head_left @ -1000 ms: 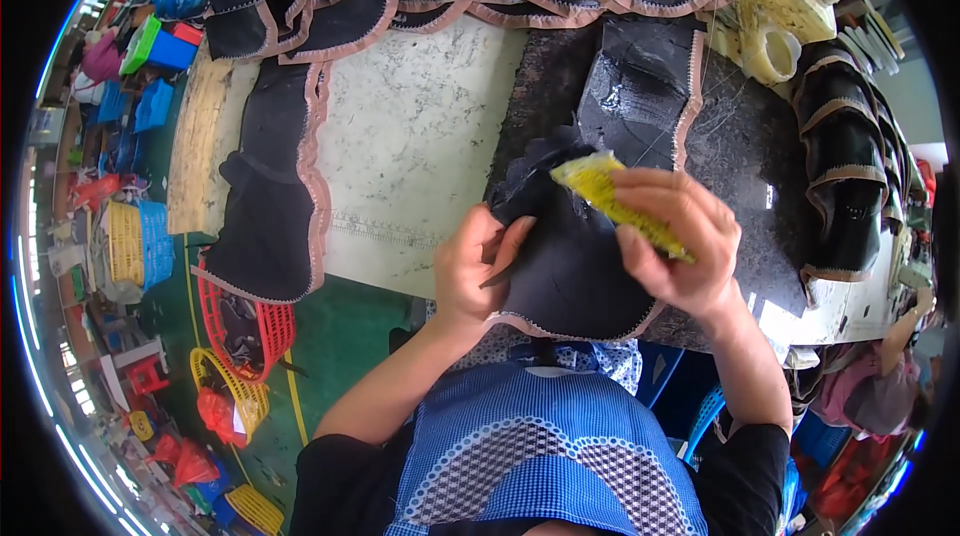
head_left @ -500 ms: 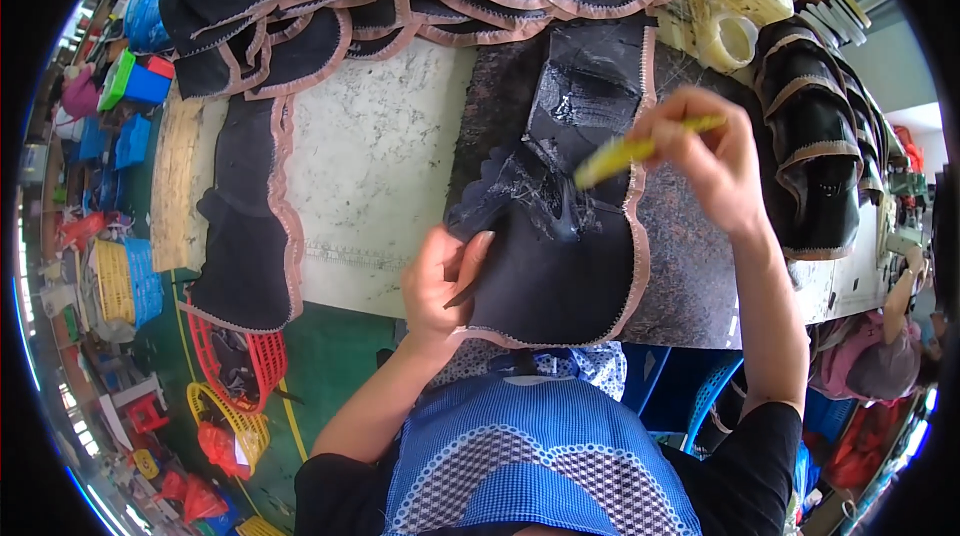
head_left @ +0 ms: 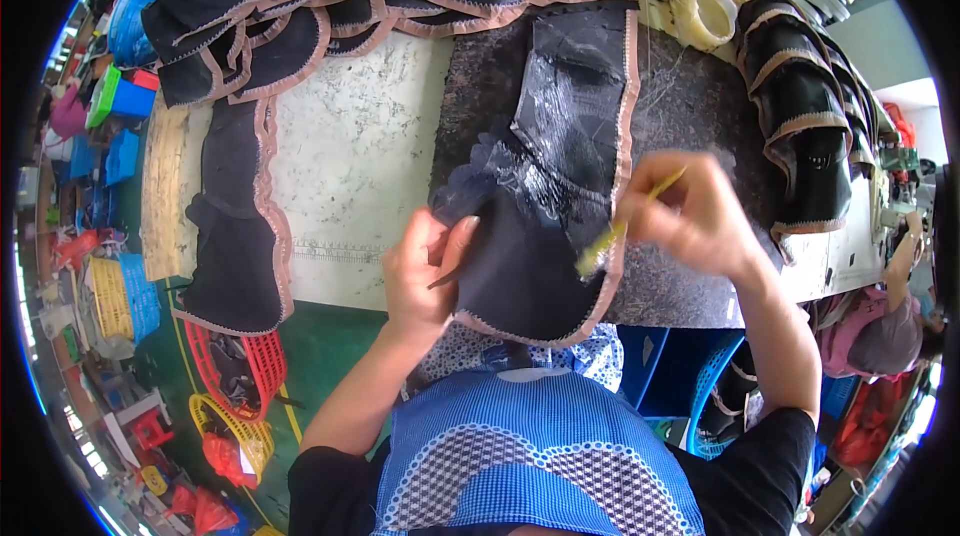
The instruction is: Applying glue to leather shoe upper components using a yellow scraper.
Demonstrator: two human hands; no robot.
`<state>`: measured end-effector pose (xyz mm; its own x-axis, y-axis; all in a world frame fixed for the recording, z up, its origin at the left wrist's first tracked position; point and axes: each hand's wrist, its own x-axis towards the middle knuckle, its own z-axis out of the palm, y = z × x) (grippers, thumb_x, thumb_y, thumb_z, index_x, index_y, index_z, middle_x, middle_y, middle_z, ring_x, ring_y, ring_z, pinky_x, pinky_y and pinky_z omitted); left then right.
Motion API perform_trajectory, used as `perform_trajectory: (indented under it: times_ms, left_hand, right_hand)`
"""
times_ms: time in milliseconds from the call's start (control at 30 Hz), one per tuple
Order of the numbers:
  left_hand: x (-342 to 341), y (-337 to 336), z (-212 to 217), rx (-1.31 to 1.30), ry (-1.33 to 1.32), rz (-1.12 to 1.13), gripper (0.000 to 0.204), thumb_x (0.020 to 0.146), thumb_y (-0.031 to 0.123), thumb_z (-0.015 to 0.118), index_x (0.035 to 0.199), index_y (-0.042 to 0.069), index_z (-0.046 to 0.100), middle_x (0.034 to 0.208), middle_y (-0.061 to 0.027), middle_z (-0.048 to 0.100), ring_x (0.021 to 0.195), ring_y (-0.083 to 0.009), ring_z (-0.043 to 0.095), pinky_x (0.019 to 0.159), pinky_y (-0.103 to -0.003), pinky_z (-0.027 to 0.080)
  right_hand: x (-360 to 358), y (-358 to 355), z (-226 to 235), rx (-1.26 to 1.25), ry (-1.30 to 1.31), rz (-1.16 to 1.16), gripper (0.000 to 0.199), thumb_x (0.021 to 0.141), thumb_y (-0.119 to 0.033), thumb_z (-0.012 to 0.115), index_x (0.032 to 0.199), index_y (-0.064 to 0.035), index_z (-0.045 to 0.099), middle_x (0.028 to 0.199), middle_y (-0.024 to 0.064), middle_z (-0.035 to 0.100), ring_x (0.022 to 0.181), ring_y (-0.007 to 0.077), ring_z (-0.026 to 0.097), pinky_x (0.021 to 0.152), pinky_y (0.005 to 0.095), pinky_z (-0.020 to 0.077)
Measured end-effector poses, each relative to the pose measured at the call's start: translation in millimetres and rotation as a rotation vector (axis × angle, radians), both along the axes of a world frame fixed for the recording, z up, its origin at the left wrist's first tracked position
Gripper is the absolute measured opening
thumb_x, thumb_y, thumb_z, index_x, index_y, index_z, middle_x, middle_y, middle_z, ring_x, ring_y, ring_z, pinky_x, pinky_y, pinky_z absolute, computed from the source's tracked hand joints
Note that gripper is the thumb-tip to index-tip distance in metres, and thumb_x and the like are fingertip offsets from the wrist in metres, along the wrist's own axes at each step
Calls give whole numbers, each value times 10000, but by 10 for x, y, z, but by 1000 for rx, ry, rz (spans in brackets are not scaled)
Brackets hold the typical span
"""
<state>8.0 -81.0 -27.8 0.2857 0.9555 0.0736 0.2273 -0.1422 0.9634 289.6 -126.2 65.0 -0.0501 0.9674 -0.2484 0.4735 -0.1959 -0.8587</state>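
A black leather-like piece (head_left: 530, 271) with a pinkish-brown stitched edge lies on a dark speckled board (head_left: 690, 116). Wet, glossy liquid covers its upper and middle part. My left hand (head_left: 425, 271) pinches the left edge of this piece between thumb and fingers. In my right hand (head_left: 690, 216) is a yellow-handled brush (head_left: 600, 254), its pale tip over the lower right of the piece near the stitched edge. Whether the tip touches the surface I cannot tell. Some fingers of the right hand are blurred.
Overlapping black pieces (head_left: 330, 6) with the same edging lie along the far side. A single piece (head_left: 235, 226) lies at the left, another stack (head_left: 800, 116) at the right. A pale, liquid-smeared container (head_left: 710, 18) stands at the far right. A red basket (head_left: 265, 361) sits below the table's left.
My right hand and the brush have moved down toward the near right edge of the piece. The wet patch looks more spread out. My left hand keeps its hold.
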Motion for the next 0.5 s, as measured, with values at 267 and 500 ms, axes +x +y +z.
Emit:
perform_trajectory:
  times_ms: [267, 500]
  left_hand:
    - [-100, 161, 7, 187, 304, -130, 197, 925, 112, 732, 1048, -2, 628, 749, -138, 690, 619, -251, 696, 559, -324, 513]
    - [-14, 442, 51, 317, 284, -176, 213, 921, 150, 736, 1014, 6, 610, 757, -151, 691, 643, -334, 693, 544, -395, 506]
  right_hand:
    - [-237, -146, -8, 15, -224, 153, 276, 851, -226, 713, 820, 46, 678, 686, 142, 688, 603, 198, 673, 594, 341, 543]
    - [-170, -565, -118, 211, -134, -159, 165, 881, -123, 713, 865, 37, 673, 809, 152, 717, 711, 216, 724, 663, 320, 597]
